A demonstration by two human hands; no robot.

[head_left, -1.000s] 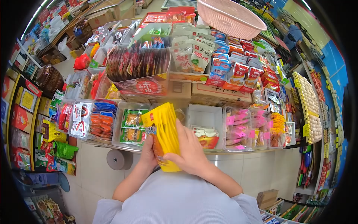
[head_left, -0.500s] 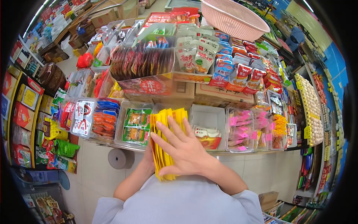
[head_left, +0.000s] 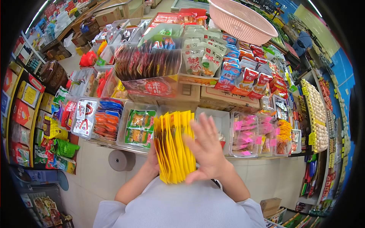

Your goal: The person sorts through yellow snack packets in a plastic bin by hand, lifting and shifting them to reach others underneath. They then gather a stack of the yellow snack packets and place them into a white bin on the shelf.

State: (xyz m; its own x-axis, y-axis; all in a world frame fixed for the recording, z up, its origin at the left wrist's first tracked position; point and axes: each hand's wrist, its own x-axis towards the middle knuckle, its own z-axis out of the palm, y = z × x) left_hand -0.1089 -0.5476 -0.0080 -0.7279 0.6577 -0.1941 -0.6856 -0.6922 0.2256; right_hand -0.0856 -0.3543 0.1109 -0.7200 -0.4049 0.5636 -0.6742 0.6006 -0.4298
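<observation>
Head view, looking down: a stack of flat yellow snack packets (head_left: 174, 146) stands on end close to the chest, its long axis upright and its top edges fanned slightly apart. The right hand (head_left: 207, 148) lies just right of the stack, palm pressed to its side, fingers (head_left: 201, 127) spread open and blurred. The left hand (head_left: 152, 161) supports the stack from the left and behind. Its fingers are hidden by the packets, so I cannot tell whether they curl round them.

Directly beyond the stack, on the tiled display surface (head_left: 95, 159), sit a clear plastic bin of green packets (head_left: 139, 125) to the left, a near-empty white bin (head_left: 215, 116) behind the right hand, and a clear bin of pink-labelled packets (head_left: 245, 131) further right. A pink plastic basket (head_left: 243, 21) rests upside down at the far end.
</observation>
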